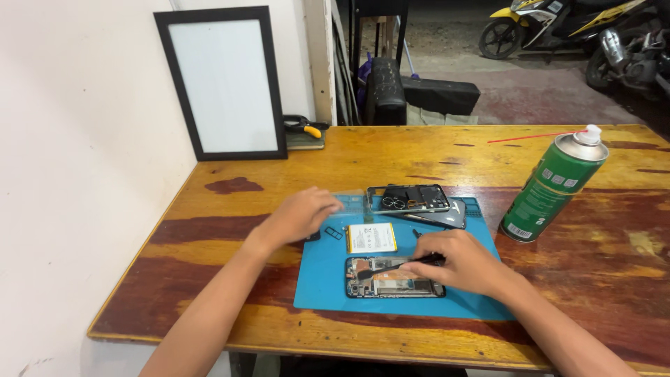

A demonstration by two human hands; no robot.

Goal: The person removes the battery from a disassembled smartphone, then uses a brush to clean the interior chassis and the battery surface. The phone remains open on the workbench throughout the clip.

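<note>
Head view: our right hand (pixel 464 264) pinches black tool (pixel 398 266) over opened phone (pixel 394 277); battery (pixel 371 237) already out beyond grip; left hand (pixel 300 215) loosely curled, empty.

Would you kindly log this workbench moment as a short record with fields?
Surface: wooden table with blue mat
Right hand: holds a dark slim tool over the opened phone
Left hand: rests at the mat's upper left edge, beside a small tray; grip unclear
On mat: loose battery, phone frame
Right of mat: green spray can, upright
Against wall: framed panel
</note>
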